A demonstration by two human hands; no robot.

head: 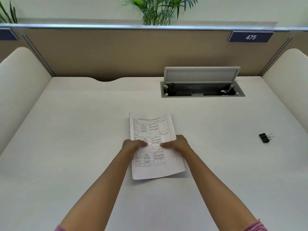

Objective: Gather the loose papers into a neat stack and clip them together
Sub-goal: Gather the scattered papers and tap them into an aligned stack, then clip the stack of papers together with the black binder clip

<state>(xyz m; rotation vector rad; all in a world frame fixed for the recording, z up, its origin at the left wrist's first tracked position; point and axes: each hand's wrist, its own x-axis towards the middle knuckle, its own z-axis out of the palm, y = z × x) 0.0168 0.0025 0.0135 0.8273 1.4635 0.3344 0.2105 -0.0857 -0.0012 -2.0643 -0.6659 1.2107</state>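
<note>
Forearms reached in from the near edge and converged on the papers (152, 142), which lay roughly in the middle of the pale surface (66, 130), turned a little so the long side ran away from the person. The left hand (132, 145) gripped the left edge about halfway up the sheets, its thumb laid across the printed table, while the right hand (176, 144) gripped the right edge opposite, thumb likewise on top; the fingers beneath were hidden, so how far they wrapped under could not be told. Holding both long edges at once looked like a way of squaring the sheets, since pressure from either side would drive stray pages into line. Only one printed sheet showed on top and the edges looked nearly flush, so the gathering seemed largely done, though how many pages lay below could not be seen. The near end appeared to lift slightly off the surface. The binder clip (265, 137), black with wire handles, lay well apart to the right of the right hand, untouched, and the clipping step was not yet done; one hand would probably have to let go to fetch it. Farther back an open cable hatch (202, 89) sat in the surface before the tan partition (116, 52), which bore a number plate (250, 37) and had a plant (158, 9) behind it.
</note>
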